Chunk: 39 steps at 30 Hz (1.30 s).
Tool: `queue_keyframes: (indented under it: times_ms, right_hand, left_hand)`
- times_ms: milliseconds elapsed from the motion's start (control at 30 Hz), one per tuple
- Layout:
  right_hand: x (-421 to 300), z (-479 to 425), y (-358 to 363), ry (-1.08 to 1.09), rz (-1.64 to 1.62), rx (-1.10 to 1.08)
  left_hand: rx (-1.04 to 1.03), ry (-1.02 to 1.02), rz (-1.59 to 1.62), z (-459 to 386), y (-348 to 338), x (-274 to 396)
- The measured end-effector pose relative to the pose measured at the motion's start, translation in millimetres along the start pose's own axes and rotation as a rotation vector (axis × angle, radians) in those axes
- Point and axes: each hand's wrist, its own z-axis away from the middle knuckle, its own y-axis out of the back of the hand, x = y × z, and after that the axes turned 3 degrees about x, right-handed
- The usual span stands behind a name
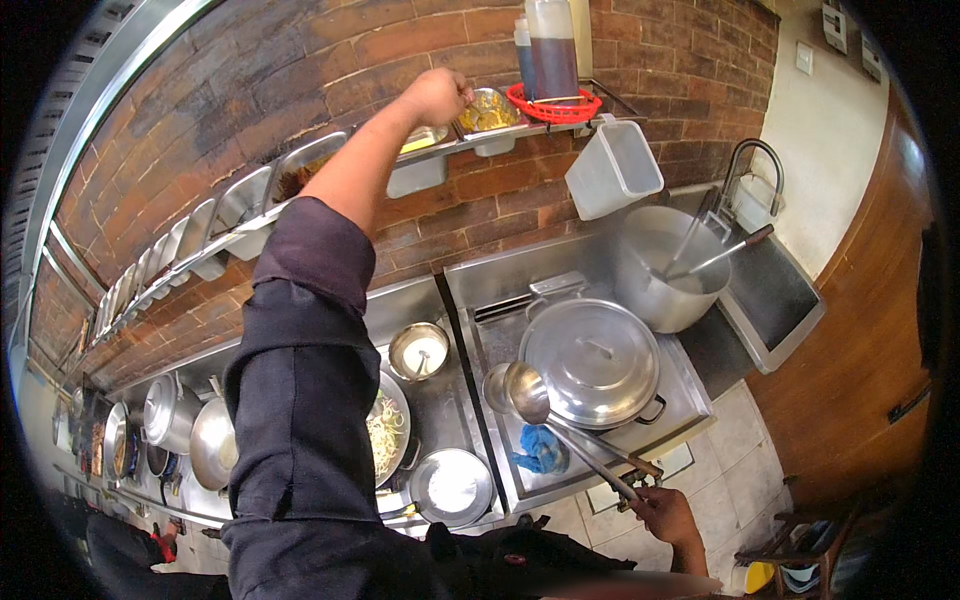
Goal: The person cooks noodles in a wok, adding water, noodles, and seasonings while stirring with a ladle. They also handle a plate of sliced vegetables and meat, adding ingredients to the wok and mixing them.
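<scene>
My left hand [442,97] reaches up to the wall shelf, over a metal container [504,101] of yellow food. Its fingers are closed on what looks like a thin spoon dipping into that food. Low on the right, my right hand [664,514] grips the long handle of a metal ladle [529,391]. A second ladle's bowl [495,386] shows beside the first; whether its handle is also in my grip is unclear. Both bowls are near a large lidded pot [590,360]. My left sleeve partly hides a pan [386,431] of pale shredded food.
Below the ladles lies a blue cloth [541,448]. A frying pan [451,487] and a small pot of white liquid [418,352] stand on the stove. A red basket [555,111] holds bottles. At right is a tall pot [667,292]; a person [127,544] stands far left.
</scene>
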Motion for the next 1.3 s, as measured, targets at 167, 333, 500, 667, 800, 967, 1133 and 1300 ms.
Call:
queue_keyframes:
  times_ms: [167,333,500,667,800,967,1133,1300]
  right_hand:
    - [-7,-3,1,-0.016,-0.002,-0.056]
    - [-12,-1,2,-0.024,0.008,-0.056]
    - [-9,7,-2,-0.028,-0.059,-0.007]
    - [-10,14,-5,0.01,0.011,0.011]
    - [-20,15,-6,0.028,-0.049,-0.017]
    - [-55,16,-3,-0.131,-0.22,-0.103]
    - [-86,9,-7,-0.108,-0.151,-0.144]
    - [-158,10,-28,-0.021,-0.009,-0.252]
  left_hand:
    - [-0.07,0.278,0.518,8,13,-19]
    - [0.056,0.498,0.876,19,6,-18]
    - [0.116,0.708,1.099,16,-1,-32]
    - [0.194,0.781,1.209,22,5,-29]
    - [0.394,0.742,1.442,44,21,-41]
    - [0.536,0.538,1.719,112,34,-20]
    - [0.749,0.504,1.838,267,31,-4]
    - [0.908,0.971,1.619,479,75,-9]
